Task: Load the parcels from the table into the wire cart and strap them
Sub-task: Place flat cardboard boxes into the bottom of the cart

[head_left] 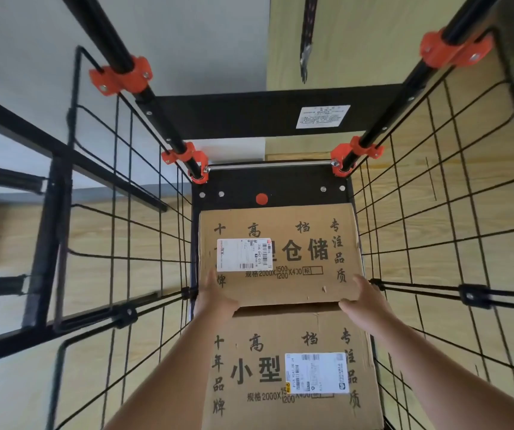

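Looking down into the cart. Nearest, below both wrists, the near brown cardboard parcel (pixel 293 367), printed in black with a white label, lies flat inside the black wire cart (pixel 296 189). Left hand (pixel 215 301) and right hand (pixel 364 301) grip the near corners of the far brown cardboard parcel (pixel 280 252), likewise printed and labelled; its near edge overlaps the first parcel. Beyond the grip, bare cart floor and orange plastic clamps (pixel 355 150) on the uprights. Farthest, a dark patterned strap (pixel 307 32) hangs loose. Judged progress: one parcel loaded, a second being seated, strapping not yet begun; parcels left on the table cannot be told.
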The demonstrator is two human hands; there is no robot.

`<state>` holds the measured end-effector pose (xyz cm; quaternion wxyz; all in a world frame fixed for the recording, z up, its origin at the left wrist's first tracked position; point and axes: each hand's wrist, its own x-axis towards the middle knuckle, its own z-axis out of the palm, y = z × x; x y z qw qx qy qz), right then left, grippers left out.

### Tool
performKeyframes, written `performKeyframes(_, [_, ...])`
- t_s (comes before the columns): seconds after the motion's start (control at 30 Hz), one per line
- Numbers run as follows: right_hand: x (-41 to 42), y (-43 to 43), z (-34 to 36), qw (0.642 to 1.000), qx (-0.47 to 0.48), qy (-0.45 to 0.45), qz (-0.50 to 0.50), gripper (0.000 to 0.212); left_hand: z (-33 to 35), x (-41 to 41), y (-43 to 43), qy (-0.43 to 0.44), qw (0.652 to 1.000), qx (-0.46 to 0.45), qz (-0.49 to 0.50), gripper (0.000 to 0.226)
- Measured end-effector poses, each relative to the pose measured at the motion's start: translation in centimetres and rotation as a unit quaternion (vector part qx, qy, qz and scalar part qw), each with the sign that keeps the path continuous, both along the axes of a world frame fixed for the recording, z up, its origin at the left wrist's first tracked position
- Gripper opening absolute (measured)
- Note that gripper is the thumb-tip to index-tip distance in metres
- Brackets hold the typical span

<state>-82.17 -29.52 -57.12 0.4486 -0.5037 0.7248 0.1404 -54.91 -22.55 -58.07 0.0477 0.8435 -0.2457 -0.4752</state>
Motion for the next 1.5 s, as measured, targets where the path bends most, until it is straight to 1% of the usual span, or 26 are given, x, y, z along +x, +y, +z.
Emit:
performKeyframes(0.07, [0.5, 0.0, 1.5, 1.0, -0.011, -0.013, 0.009, 0.076, 1.6, -0.5, -0.2, 0.006, 1.0, 0.008, -0.025, 0.089])
performKeyframes(0.17, [1.0, -0.1, 3.9, 0.999, -0.019, -0.024, 0.024, 0.071, 4.2, -1.0, -0.4, 0.019, 0.997, 0.024, -0.07, 0.077])
performKeyframes(0.3, [1.1, 0.1, 7.1, 0.999, -0.027, -0.029, 0.032, 0.066, 8.1, -1.1, 0.3, 0.029, 0.995, 0.025, -0.087, 0.078])
performKeyframes(0.4, [1.1, 0.7, 9.6, 0.999, -0.026, -0.019, 0.044, 0.065, 11.2, -0.8, 0.9, 0.018, 0.996, 0.008, -0.091, 0.067])
performKeyframes(0.47, [1.1, 1.3, 11.4, 0.998, -0.023, -0.009, 0.065, 0.063, 13.4, -0.6, 1.2, 0.005, 0.996, -0.005, -0.087, 0.054])
performKeyframes(0.53, [1.3, 1.8, 13.1, 0.996, -0.024, -0.013, 0.086, 0.06, 15.7, -0.7, 1.3, -0.007, 0.996, -0.02, -0.085, 0.045])
performKeyframes(0.67, [1.8, 2.9, 17.3, 0.992, -0.035, -0.018, 0.122, 0.051, 20.5, -1.4, 3.0, -0.034, 0.993, -0.031, -0.104, 0.045])
performKeyframes(0.77, [2.7, 3.9, 19.8, 0.981, -0.063, -0.014, 0.182, 0.041, 23.0, -1.9, 5.2, -0.049, 0.994, -0.044, -0.088, 0.044])
performKeyframes(0.83, [3.9, 4.5, 21.5, 0.972, -0.076, -0.026, 0.221, 0.036, 24.5, -1.9, 6.1, -0.065, 0.993, -0.055, -0.086, 0.039])
performKeyframes(0.9, [5.5, 5.0, 23.4, 0.961, -0.094, -0.035, 0.256, 0.032, 26.2, -1.6, 6.6, -0.07, 0.993, -0.079, -0.061, 0.032])
performKeyframes(0.97, [7.2, 5.5, 25.0, 0.952, -0.117, -0.051, 0.277, 0.026, 28.0, -0.9, 7.0, -0.08, 0.99, -0.107, -0.048, 0.031])
performKeyframes(1.03, [8.8, 6.0, 26.5, 0.946, -0.132, -0.061, 0.29, 0.022, 29.6, 0.2, 7.9, -0.096, 0.986, -0.132, -0.042, 0.035])
performKeyframes(1.1, [10.3, 6.6, 27.7, 0.942, -0.144, -0.061, 0.296, 0.02, 30.9, 1.3, 9.2, -0.099, 0.983, -0.154, -0.013, 0.042])
performKeyframes(1.27, [14.8, 9.6, 30.4, 0.935, -0.182, -0.054, 0.299, 0.025, 32.6, 4.4, 14.3, -0.119, 0.968, -0.2, 0.09, 0.037])
performKeyframes(1.43, [20.2, 15.3, 31.9, 0.921, -0.188, -0.093, 0.327, 0.019, 33.6, 8.3, 21.5, -0.102, 0.966, -0.191, 0.139, 0.039])
performKeyframes(1.5, [22.2, 18.2, 32.4, 0.915, -0.19, -0.105, 0.341, 0.019, 33.6, 9.8, 24.9, -0.084, 0.961, -0.193, 0.177, 0.038])
